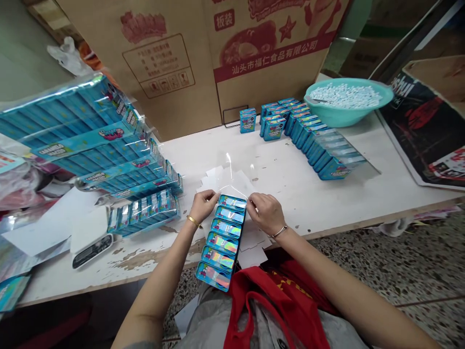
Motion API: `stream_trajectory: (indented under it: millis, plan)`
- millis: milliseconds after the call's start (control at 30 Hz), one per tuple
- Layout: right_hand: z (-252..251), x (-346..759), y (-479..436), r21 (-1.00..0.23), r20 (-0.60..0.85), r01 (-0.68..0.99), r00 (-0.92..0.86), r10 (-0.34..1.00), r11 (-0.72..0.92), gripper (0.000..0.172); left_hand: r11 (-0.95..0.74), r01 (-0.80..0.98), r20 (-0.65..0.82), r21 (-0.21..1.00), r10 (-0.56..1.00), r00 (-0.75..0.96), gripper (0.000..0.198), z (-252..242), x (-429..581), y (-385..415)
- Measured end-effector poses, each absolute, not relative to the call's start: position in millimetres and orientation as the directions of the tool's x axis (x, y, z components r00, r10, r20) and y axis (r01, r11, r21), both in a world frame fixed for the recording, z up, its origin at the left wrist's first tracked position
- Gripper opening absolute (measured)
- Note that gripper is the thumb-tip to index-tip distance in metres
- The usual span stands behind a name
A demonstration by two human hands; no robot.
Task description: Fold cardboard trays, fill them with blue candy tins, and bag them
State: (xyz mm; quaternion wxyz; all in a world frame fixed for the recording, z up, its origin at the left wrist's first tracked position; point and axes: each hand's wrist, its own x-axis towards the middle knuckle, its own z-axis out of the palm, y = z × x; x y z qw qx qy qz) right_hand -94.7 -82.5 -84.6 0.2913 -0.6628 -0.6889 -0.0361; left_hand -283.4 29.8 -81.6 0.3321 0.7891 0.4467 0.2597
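A row of several small blue tins [222, 243] with shiny labels lies in front of me, its near end over the table's front edge. My left hand [204, 205] pinches at the far left corner of the row, and my right hand [266, 212] pinches at the far right corner. Clear plastic film [228, 186] stretches from between my fingers beyond the top tin; its edges are hard to make out. White paper sheets [254, 256] lie under and around the row.
Wrapped blue packs [109, 140] are stacked at the left, near a white scale [92, 249]. Blue boxes [274, 129] stand in rows at the back right, beside a turquoise basin [337, 116] of white pieces. A large carton [196, 63] stands behind.
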Motion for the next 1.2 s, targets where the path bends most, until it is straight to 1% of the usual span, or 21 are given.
stream_trajectory:
  millis: [33, 100, 200, 267, 300, 367, 433, 467, 567, 633, 700, 800, 967, 1033, 1100, 1167, 1200]
  plan:
    - [-84.2, -94.2, -81.6, -0.345, 0.446, 0.931, 0.05, 0.893, 0.12, 0.025, -0.369, 0.547, 0.106, 0.752, 0.886, 0.452, 0.038, -79.7, -282.2, 28.9]
    - [-84.0, -93.3, -80.3, -0.363, 0.444, 0.923, 0.048, 0.895, 0.131, 0.025, -0.421, 0.611, 0.156, 0.671, 0.885, 0.439, 0.04, -73.4, -280.0, 25.8]
    - [-85.4, -92.6, -81.7, -0.381, 0.452, 0.913, 0.045, 0.891, 0.148, 0.026, -0.576, 0.693, 0.28, 0.434, 0.817, 0.504, 0.042, -61.7, -280.4, 21.2]
    - [-87.8, -93.2, -86.3, -0.367, 0.468, 0.915, 0.025, 0.883, 0.169, 0.026, -0.67, 0.68, 0.307, 0.299, 0.742, 0.596, 0.041, -56.6, -285.1, 20.0]
    - [-89.5, -94.1, -89.9, -0.351, 0.477, 0.917, 0.002, 0.879, 0.188, 0.026, -0.712, 0.655, 0.303, 0.252, 0.701, 0.645, 0.04, -55.6, -288.9, 19.7]
    - [-93.8, -97.4, -98.3, -0.311, 0.487, 0.922, -0.053, 0.872, 0.23, 0.027, -0.78, 0.595, 0.277, 0.197, 0.626, 0.729, 0.036, -57.0, -297.7, 18.9]
    - [-99.1, -102.1, -105.7, -0.289, 0.488, 0.927, -0.073, 0.87, 0.24, 0.027, -0.804, 0.568, 0.265, 0.176, 0.594, 0.76, 0.034, -62.0, -305.5, 16.9]
    - [-101.9, -104.6, -108.0, -0.292, 0.487, 0.932, -0.049, 0.872, 0.215, 0.025, -0.802, 0.572, 0.267, 0.173, 0.597, 0.756, 0.033, -65.3, -307.9, 15.6]
    - [-108.6, -109.7, -107.8, -0.342, 0.456, 0.939, 0.123, 0.882, 0.046, 0.013, -0.769, 0.619, 0.285, 0.157, 0.636, 0.717, 0.029, -75.8, -308.7, 12.2]
    - [-111.0, -110.4, -104.4, -0.377, 0.397, 0.923, 0.234, 0.887, -0.075, 0.012, -0.743, 0.652, 0.295, 0.153, 0.664, 0.687, 0.026, -82.3, -305.9, 11.4]
    - [-111.9, -110.2, -102.0, -0.399, 0.327, 0.905, 0.293, 0.898, -0.15, 0.015, -0.712, 0.683, 0.306, 0.163, 0.695, 0.651, 0.024, -88.3, -302.9, 11.7]
    - [-113.4, -112.0, -102.5, -0.441, 0.251, 0.873, 0.343, 0.905, -0.209, 0.024, -0.679, 0.709, 0.309, 0.193, 0.727, 0.613, 0.021, -96.2, -300.8, 12.5]
    - [-122.5, -120.1, -100.9, -0.578, 0.19, 0.763, 0.47, 0.862, -0.289, 0.038, -0.695, 0.694, 0.309, 0.186, 0.712, 0.631, 0.023, -101.8, -303.1, 11.8]
    - [-126.4, -121.7, -97.9, -0.606, 0.182, 0.731, 0.511, 0.84, -0.314, 0.041, -0.713, 0.68, 0.308, 0.171, 0.694, 0.65, 0.022, -100.9, -305.0, 11.3]
    - [-129.1, -122.4, -95.3, -0.575, 0.19, 0.75, 0.511, 0.838, -0.327, 0.034, -0.72, 0.674, 0.296, 0.167, 0.689, 0.662, 0.02, -100.1, -306.3, 11.4]
    - [-131.2, -123.0, -94.0, -0.496, 0.205, 0.806, 0.471, 0.858, -0.323, 0.025, -0.704, 0.685, 0.271, 0.184, 0.707, 0.654, 0.02, -101.0, -305.9, 12.1]
    - [-132.2, -123.6, -93.8, -0.449, 0.214, 0.837, 0.441, 0.872, -0.313, 0.026, -0.688, 0.696, 0.252, 0.204, 0.724, 0.642, 0.02, -102.3, -305.0, 12.9]
